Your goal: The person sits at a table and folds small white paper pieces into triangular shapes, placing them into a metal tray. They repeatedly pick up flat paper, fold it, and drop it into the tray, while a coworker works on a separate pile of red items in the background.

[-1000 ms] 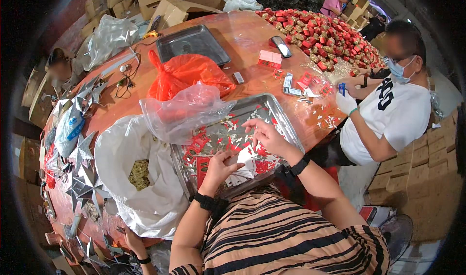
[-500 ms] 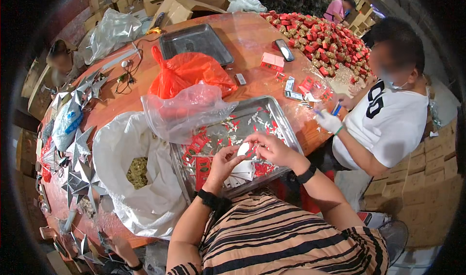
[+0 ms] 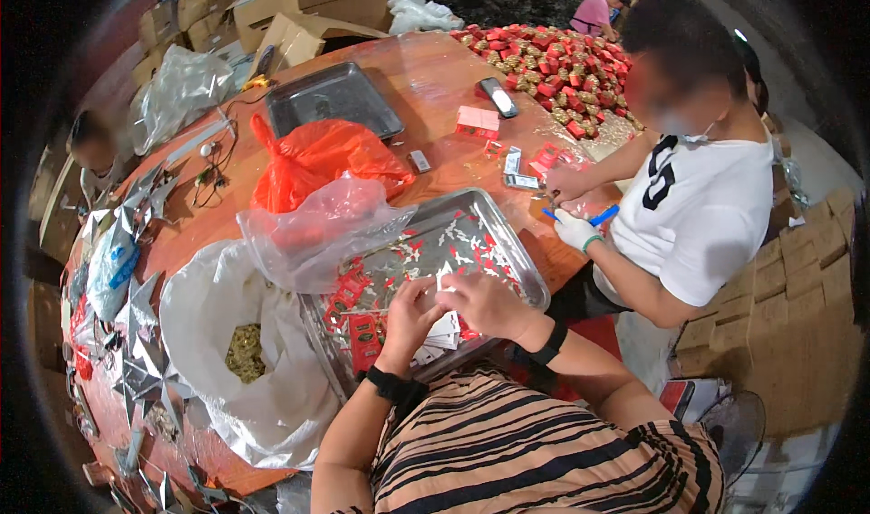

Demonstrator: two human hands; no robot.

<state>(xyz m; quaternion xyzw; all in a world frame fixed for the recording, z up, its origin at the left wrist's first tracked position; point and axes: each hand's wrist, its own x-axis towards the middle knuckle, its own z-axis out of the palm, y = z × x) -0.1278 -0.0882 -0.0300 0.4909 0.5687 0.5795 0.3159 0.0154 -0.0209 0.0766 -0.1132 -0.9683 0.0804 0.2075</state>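
Both my hands meet over the near part of a metal tray (image 3: 510,227), fingers pinched close together. Between the fingertips of my left hand (image 3: 410,322) and my right hand (image 3: 497,307) stands a small white paper piece (image 3: 444,276), largely hidden by the fingers. Under my hands lie several white cards (image 3: 444,334), partly fanned. Beside my left hand is a red printed card (image 3: 364,334). Small red and white cut-out scraps (image 3: 462,242) are scattered across the tray.
Left of the tray stands a white sack (image 3: 195,310) with greenish-gold bits inside. Beyond lie a red plastic bag (image 3: 322,160), a clear bag (image 3: 317,228) and a dark tray (image 3: 335,97). At right, a gloved co-worker (image 3: 707,215) handles blue-handled scissors. Red-and-gold pieces (image 3: 553,70) are heaped behind.
The white piece, earlier facing up as a pale oval, is now tipped upright and mostly covered by my fingers. My hands have rolled inward. The view has shifted, and the co-worker's hands have moved.
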